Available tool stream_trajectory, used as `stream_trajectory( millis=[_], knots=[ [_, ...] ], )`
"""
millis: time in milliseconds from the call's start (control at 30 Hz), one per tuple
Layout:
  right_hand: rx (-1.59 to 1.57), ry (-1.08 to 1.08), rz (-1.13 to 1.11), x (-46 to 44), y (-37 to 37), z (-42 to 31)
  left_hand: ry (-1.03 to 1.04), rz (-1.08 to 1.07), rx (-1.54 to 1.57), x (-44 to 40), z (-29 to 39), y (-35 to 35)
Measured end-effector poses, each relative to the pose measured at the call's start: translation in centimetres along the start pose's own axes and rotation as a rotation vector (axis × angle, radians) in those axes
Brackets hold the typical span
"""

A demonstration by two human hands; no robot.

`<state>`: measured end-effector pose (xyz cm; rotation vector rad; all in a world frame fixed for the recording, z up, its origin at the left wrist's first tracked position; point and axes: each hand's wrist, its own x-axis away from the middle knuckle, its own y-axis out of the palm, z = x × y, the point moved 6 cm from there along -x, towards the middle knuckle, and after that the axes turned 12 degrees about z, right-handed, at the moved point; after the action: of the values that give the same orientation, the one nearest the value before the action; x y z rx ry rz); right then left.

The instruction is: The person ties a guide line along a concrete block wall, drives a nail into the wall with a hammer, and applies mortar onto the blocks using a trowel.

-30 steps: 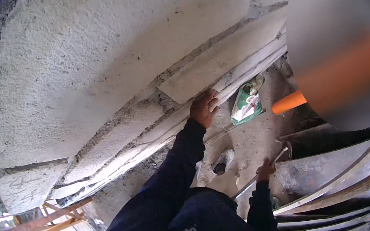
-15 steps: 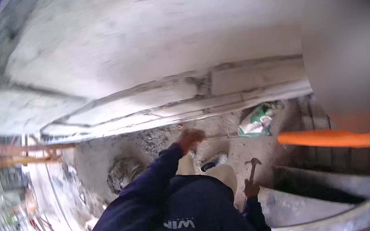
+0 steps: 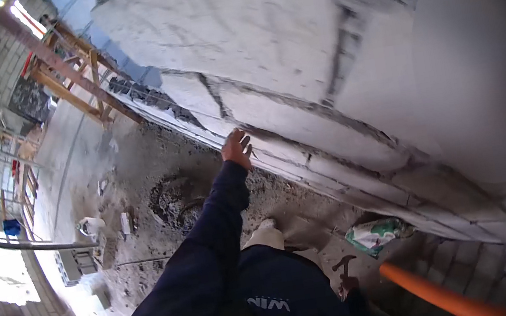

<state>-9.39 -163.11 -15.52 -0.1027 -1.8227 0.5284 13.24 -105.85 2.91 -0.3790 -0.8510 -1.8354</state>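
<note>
My left hand is stretched forward at the lower part of the pale block wall, its fingers apart and nothing in them. Whether the fingertips touch the blocks I cannot tell. Low by my right side, my right hand is wrapped round the handle of a claw hammer, head upward. Dark mortar joints run between the wall's large blocks.
A heap of dark wet mortar lies on the floor at left. A green and white sack rests by the wall's foot, near an orange pipe-like bar. Wooden trestles stand at upper left.
My view has turned, so the wall now slants and more floor shows at left. My left hand has reached out to the wall. The hammer stays in my right hand.
</note>
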Motion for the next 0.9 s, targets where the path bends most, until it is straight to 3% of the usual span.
stream_trajectory(
  millis=[200,267,367,400,433,500,533,567,600,667,733,767,833,867,900],
  knots=[
    [-0.117,-0.103,0.023,2.3,1.9,-1.1,0.005,-0.017,-0.005,-0.9,0.4,0.2],
    [-0.07,-0.128,0.035,2.9,2.9,-1.6,-0.026,-0.103,0.021,-1.0,1.1,0.1],
    [0.069,-0.178,0.031,3.8,4.8,-3.3,0.049,-0.372,-0.191,0.4,3.3,-0.1],
    [0.138,-0.203,0.022,4.0,5.5,-4.3,-0.04,-0.397,-0.058,-0.1,2.7,-0.9],
    [0.223,-0.24,0.017,4.2,6.3,-5.6,0.205,-0.53,-0.178,-2.1,1.2,-2.3],
    [0.403,-0.327,0.0,4.4,7.7,-8.5,0.386,-0.605,-0.397,-2.9,-0.3,-5.6],
    [0.5,-0.377,-0.006,4.5,8.4,-9.9,0.621,-0.628,-0.701,-2.4,-0.1,-7.2],
    [0.61,-0.44,-0.016,4.5,9.2,-11.6,0.878,-0.619,-0.985,-1.8,0.0,-8.8],
    [0.72,-0.503,-0.026,4.5,10.1,-13.1,1.431,-0.608,-1.5,-1.3,-0.9,-11.1],
    [0.946,-0.633,-0.054,4.7,11.7,-15.4,1.173,-0.816,-1.885,-2.9,-3.5,-17.6],
    [1.171,-0.775,-0.089,4.9,13.5,-17.9,0.982,-0.58,-1.929,-4.7,-5.9,-28.0],
    [1.302,-0.848,-0.114,4.8,14.4,-18.7,1.071,-0.59,-1.912,-6.5,-8.1,-33.9],
    [1.484,-1.0,-0.162,5.2,16.1,-20.4,0.516,-0.393,-2.026,-4.6,-6.4,-43.4],
    [1.585,-1.075,-0.195,5.3,16.9,-20.7,0.378,-0.201,-2.229,-3.1,-6.1,-48.4],
    [1.665,-1.151,-0.229,5.6,17.7,-21.2,0.242,-0.12,-2.22,-2.8,-7.3,-54.0]
  ],
)
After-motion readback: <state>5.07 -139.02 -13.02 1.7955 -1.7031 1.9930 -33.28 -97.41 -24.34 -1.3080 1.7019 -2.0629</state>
